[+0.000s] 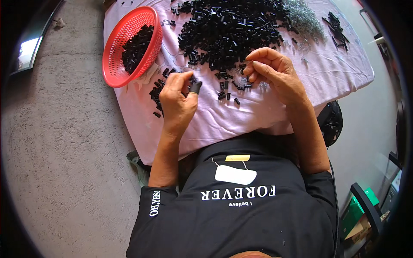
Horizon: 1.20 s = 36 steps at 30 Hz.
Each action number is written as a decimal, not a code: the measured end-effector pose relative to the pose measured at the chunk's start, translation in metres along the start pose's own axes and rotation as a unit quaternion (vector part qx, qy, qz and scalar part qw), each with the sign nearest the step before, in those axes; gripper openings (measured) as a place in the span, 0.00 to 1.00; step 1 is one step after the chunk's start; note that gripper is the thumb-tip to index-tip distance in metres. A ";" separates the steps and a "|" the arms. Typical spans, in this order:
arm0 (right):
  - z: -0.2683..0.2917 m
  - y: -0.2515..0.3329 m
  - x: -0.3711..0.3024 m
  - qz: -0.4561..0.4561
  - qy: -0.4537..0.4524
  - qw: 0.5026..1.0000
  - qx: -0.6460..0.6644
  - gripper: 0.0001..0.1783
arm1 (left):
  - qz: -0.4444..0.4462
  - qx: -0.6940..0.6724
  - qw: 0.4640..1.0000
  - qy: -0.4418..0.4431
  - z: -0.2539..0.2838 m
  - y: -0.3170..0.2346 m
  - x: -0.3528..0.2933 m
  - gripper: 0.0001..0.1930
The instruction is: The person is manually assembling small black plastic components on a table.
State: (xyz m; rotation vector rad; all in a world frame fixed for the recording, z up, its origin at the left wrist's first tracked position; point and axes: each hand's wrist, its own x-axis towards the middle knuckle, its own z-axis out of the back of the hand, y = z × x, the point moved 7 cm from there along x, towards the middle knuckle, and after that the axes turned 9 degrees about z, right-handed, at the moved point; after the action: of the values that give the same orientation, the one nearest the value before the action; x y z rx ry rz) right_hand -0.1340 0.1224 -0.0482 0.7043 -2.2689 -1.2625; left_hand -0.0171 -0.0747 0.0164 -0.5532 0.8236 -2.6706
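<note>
My left hand (pixel 177 99) hovers over the near left of the cloth, its fingers curled in a pinch. A black cover (pixel 195 87) sits on its thumb, and a small dark piece shows at the fingertips, too unclear to name. To the right, my right hand (pixel 279 77) is closed with thumb and forefinger pressed together; whatever it pinches is too small to make out. Below its fingers lie several loose black plastic tubes (pixel 222 95) and a few small metal springs (pixel 263 85). More black tubes (pixel 155 95) lie beside my left hand, partly hidden by it.
A large heap of black plastic parts (pixel 228 34) covers the far middle of the pink cloth (pixel 206 124). Springs (pixel 306 21) are piled beside it, with thin black pieces (pixel 336 30) farther right. A red basket (pixel 109 64) holding black parts tilts at the left edge.
</note>
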 end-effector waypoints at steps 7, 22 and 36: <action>-0.001 0.001 0.002 0.007 0.004 1.000 -0.026 0.10 | 0.035 0.095 0.995 -0.008 0.012 0.029 -0.006 0.19; 0.019 -0.001 0.005 0.051 -0.072 0.995 0.054 0.09 | -0.051 -0.046 0.988 0.137 -0.050 -0.041 -0.003 0.11; 0.012 0.001 0.003 0.037 -0.048 0.998 -0.001 0.10 | -0.023 0.014 0.989 0.147 -0.055 -0.032 -0.002 0.09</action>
State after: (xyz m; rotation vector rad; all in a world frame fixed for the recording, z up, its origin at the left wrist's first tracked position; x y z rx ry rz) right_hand -0.1434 0.1281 -0.0529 0.5637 -2.3471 -1.2901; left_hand -0.0451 -0.0227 -0.0074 -0.1730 0.8574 -2.8434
